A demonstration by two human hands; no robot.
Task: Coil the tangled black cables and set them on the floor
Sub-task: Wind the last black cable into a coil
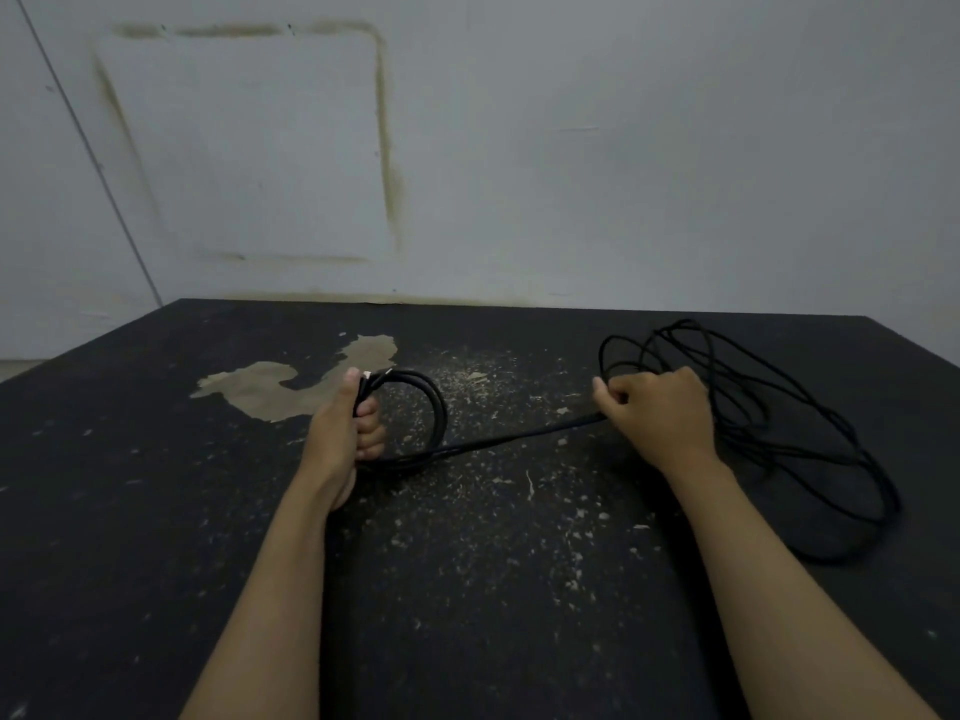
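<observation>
Cable coiling, mid-task, seen from the head camera. Left hand [349,433] at 9 o'clock of centre, fingers curled round a small finished coil [415,418] of black cable, thumb laid along the gathered turns; pale connector tip [367,375] showing just above the fingers. Coil held upright on its edge, lower arc seemingly touching the black floor mat [156,511], apparently so that each new turn can be laid against the last without the stack springing apart. Right hand [662,413] at 3 o'clock, well apart from the left, clamped in a loose fist on the running strand [519,438], stretched almost straight between the two hands, probably to draw slack and strip twist before the next loop. Loose tangle [779,439] of remaining cable beyond and beside the right hand, toward 3 to 4 o'clock, lying in wide overlapping loops on the mat, still uncoiled. Worn patch [270,389] of bare floor at 10 o'clock beside the left hand; grey wall [623,148] at 12 o'clock. Judged stage: few turns gathered, most of the length still to be fed from the right.
</observation>
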